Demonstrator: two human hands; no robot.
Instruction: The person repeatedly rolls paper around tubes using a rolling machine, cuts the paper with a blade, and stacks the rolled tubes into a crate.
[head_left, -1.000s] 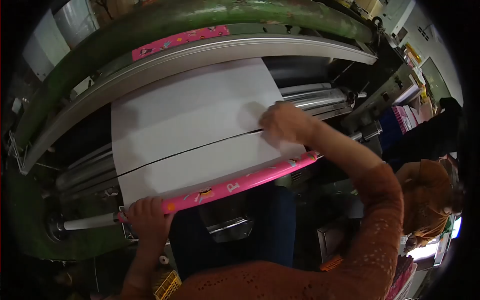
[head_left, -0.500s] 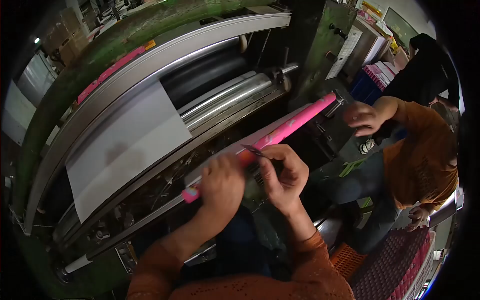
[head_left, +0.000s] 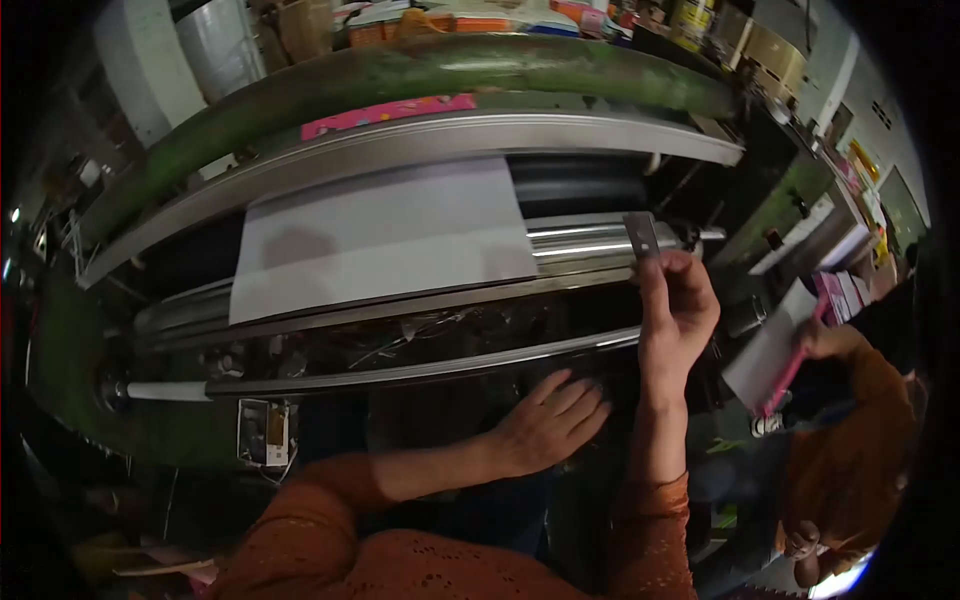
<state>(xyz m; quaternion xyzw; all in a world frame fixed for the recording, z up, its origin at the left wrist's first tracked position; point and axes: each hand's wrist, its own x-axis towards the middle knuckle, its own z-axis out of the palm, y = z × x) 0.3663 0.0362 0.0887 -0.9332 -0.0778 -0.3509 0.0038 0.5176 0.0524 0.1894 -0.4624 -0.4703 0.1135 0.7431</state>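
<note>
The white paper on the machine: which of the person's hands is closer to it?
Right. The right hand is raised beside the white paper, off its right edge, holding a small blade. The left hand rests lower, below the rollers.

A white paper sheet (head_left: 385,240) lies over the green machine's (head_left: 420,65) rollers. At right, a co-worker's hand (head_left: 822,340) holds a pink-edged sheet (head_left: 775,360).

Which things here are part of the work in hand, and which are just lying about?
In hand:
- right hand pinching a small flat blade
- left hand resting by the steel bar
- white paper sheet over the rollers

Lying about:
- pink printed strip on the green frame
- co-worker's hand with a pink-edged sheet
- cluttered shelf items above
</note>
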